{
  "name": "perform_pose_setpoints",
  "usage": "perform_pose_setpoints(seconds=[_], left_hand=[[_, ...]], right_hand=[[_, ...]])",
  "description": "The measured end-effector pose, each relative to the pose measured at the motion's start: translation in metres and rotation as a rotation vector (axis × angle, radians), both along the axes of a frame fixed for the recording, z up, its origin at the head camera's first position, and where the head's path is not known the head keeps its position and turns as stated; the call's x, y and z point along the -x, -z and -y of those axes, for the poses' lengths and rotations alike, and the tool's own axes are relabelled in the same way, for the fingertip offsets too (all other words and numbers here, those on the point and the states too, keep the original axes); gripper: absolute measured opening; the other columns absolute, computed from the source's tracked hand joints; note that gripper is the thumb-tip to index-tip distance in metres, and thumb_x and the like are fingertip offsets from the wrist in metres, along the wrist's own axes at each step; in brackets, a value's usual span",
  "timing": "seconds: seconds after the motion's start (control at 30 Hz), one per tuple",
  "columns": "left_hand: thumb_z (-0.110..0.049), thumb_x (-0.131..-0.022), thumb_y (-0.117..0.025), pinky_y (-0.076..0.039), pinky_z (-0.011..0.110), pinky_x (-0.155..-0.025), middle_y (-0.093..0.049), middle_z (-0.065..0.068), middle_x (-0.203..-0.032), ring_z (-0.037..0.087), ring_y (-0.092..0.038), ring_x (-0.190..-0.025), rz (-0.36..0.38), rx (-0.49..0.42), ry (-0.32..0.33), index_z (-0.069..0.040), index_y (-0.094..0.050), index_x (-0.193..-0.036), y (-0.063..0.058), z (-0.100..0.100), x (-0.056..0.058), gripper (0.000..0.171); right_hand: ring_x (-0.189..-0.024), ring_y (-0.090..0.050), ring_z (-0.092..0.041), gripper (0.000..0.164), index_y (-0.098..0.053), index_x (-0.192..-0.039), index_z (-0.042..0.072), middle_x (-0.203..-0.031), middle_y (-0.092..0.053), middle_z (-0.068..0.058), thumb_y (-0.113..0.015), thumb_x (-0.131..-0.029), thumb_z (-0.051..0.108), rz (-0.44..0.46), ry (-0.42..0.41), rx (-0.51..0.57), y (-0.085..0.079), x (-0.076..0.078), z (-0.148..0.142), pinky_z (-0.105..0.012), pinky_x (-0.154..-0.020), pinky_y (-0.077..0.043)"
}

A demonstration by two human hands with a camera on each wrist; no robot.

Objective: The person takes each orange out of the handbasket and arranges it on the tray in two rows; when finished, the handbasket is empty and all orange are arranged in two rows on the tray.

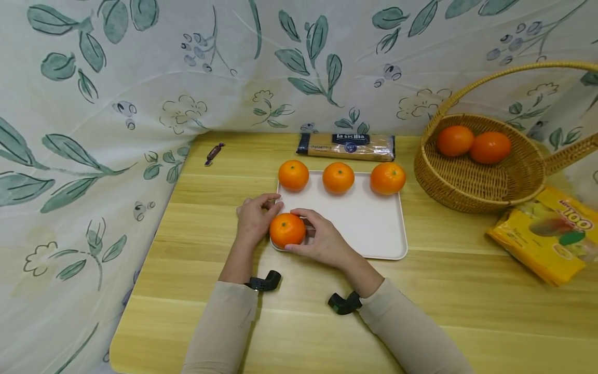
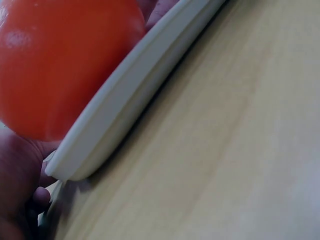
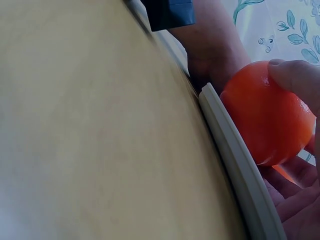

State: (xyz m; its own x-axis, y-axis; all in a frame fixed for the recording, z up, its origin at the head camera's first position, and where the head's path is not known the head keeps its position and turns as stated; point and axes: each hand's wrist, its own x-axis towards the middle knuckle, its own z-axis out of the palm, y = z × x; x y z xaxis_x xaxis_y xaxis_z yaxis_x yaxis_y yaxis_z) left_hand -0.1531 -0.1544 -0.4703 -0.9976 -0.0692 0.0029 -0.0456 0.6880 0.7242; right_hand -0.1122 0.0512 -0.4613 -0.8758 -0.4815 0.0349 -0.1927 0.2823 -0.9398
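Observation:
An orange (image 1: 287, 230) is at the near left corner of the white tray (image 1: 374, 228). My right hand (image 1: 327, 240) grips it from the right, thumb in front and fingers behind. In the right wrist view, the thumb lies across the orange (image 3: 267, 115), with fingers below it. Close by on the left, my left hand (image 1: 254, 221) is at the tray's left edge, fingers bent; its hold is partly hidden. The left wrist view has this orange (image 2: 65, 65) beside the tray rim (image 2: 120, 90). Along the tray's far edge sit three more oranges, left (image 1: 293, 175), middle (image 1: 338, 178) and right (image 1: 388, 178).
Behind the tray lies a spaghetti pack (image 1: 347, 147). A wicker basket (image 1: 476, 192) with a tall handle holds two orange-red fruits (image 1: 472, 143) at the right. A yellow mango-print bag (image 1: 546, 234) leans near it. One wrapped candy (image 1: 214, 154) lies at the far left.

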Motion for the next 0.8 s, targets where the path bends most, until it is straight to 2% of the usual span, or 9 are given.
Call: perform_pose_setpoints(seconds=[0.8], left_hand=[[-0.038, -0.094, -0.072, -0.026, 0.045, -0.094, -0.075, 0.005, -0.097, 0.027, -0.055, -0.094, 0.014, -0.019, -0.012, -0.022, -0.076, -0.121, 0.0005, -0.0002, -0.0004, 0.032]], right_hand=[[-0.13, -0.062, -0.022, 0.076, -0.05, -0.144, 0.016, -0.145, -0.057, -0.007, -0.089, -0.079, 0.024, 0.02, -0.039, -0.003, 0.0013, 0.0005, -0.0003, -0.036, -0.109, -0.049]])
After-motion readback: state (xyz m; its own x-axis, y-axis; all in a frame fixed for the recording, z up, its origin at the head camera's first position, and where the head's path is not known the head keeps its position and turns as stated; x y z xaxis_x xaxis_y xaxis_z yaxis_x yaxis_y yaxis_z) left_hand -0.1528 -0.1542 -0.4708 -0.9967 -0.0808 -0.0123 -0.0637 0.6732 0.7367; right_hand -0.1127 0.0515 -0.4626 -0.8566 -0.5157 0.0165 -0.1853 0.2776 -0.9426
